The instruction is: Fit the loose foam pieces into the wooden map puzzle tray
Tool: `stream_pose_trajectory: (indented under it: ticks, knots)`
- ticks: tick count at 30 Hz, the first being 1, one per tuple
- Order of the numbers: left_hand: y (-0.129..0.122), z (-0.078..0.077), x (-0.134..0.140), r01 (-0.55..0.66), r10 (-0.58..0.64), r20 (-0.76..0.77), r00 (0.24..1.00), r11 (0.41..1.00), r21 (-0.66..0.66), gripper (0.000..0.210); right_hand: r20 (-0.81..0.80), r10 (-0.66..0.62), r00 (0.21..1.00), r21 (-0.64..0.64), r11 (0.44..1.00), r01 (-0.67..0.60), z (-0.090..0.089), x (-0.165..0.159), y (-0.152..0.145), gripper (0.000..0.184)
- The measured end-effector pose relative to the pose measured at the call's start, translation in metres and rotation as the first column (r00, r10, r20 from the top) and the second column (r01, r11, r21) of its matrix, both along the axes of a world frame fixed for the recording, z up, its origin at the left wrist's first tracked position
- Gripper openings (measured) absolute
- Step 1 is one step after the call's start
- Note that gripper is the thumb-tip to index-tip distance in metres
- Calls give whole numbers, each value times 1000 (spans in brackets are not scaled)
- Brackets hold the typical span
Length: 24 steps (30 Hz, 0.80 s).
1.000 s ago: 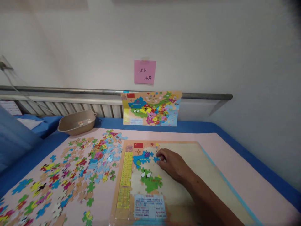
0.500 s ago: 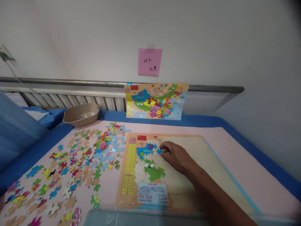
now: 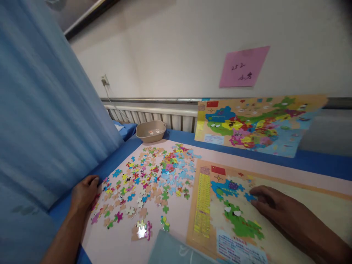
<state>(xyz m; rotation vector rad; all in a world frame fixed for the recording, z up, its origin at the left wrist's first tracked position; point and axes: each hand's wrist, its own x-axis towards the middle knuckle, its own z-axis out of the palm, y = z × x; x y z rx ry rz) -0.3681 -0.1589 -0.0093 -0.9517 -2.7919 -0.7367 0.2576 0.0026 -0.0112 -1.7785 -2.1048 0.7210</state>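
Note:
My right hand (image 3: 271, 201) is over the puzzle board (image 3: 192, 223), thumb and forefinger closed at a small blue puzzle piece (image 3: 249, 197). That piece lies right beside the joined blue section (image 3: 226, 187) near the board's upper left. Below is a green joined section (image 3: 243, 223) with two white sheep. Far to the left, my left hand (image 3: 84, 190) rests with curled fingers on the blue border, beside the outermost loose puzzle pieces (image 3: 137, 179). Its inner side is hidden, so anything inside cannot be seen.
A beige basket (image 3: 151, 134) holding a few pieces stands at the back. A printed map picture (image 3: 247, 126) leans against the wall under a pink note (image 3: 244, 68). A blue curtain (image 3: 55, 102) hangs on the left. A grey-blue flat item (image 3: 176, 249) lies in front.
The view has swung left, and my left hand has come into sight at the table's left edge. My right hand stays at the same blue piece on the board.

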Motion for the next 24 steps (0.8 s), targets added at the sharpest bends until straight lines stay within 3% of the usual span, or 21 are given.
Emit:
stream_pose_trajectory:
  ticks: [6, 18, 24]
  knots:
    - [-2, -10, -8, 13, -18, 53, 998, 996, 87, 26, 27, -40, 999, 9, 999, 40, 5, -5, 4, 62]
    - [-4, -11, -8, 34, -41, 52, 998, 991, 130, 23, 23, -22, 999, 36, 999, 22, -20, 10, 12, 59]
    - [-4, -10, -10, 30, -35, 44, 998, 995, 100, 24, 35, -57, 998, -22, 998, 58, -2, -3, 4, 64]
